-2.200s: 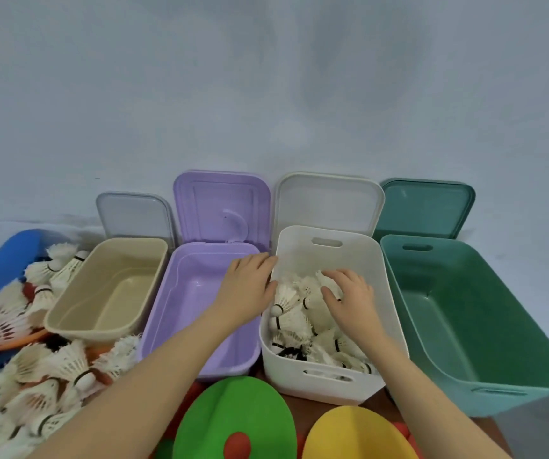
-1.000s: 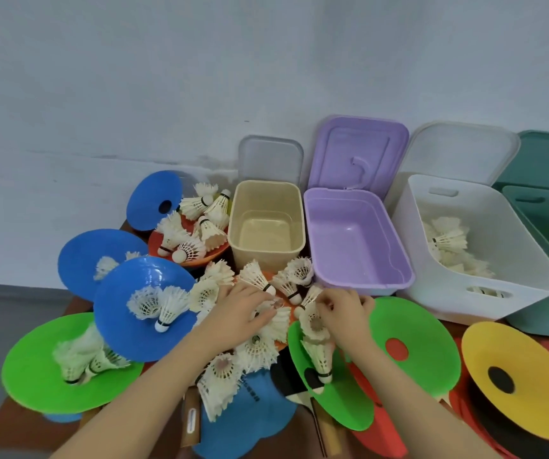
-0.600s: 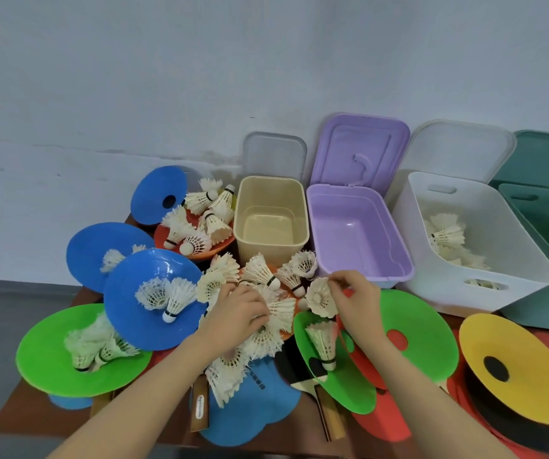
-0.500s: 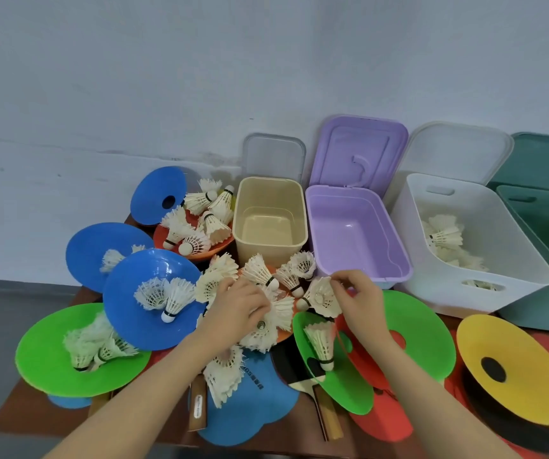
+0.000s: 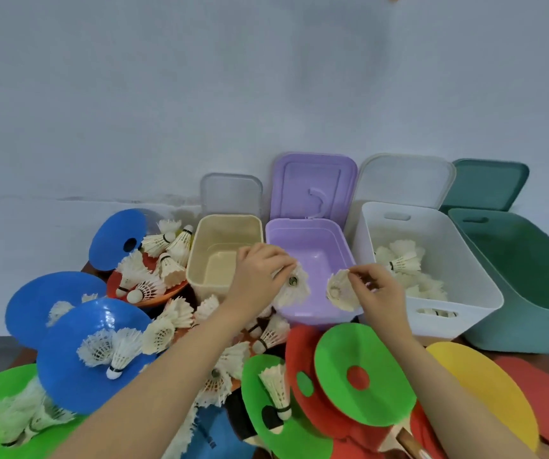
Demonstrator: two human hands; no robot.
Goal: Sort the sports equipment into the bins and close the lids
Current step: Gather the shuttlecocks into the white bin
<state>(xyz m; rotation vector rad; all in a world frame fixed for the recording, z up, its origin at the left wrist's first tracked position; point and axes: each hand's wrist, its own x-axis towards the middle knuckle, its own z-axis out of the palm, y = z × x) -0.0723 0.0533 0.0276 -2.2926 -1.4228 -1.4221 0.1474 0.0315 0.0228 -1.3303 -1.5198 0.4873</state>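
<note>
Both hands carry shuttlecocks toward the white bin [image 5: 458, 313]: left hand [image 5: 259, 276] grips one [image 5: 294, 286], right hand [image 5: 377, 289] pinches another [image 5: 339, 289].

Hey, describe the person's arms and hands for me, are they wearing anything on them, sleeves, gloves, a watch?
Both forearms are bare as far as the frame shows, with no sleeve in view. The left hand and right hand wear no gloves, and no watch, bracelet or ring is visible on either.
</note>
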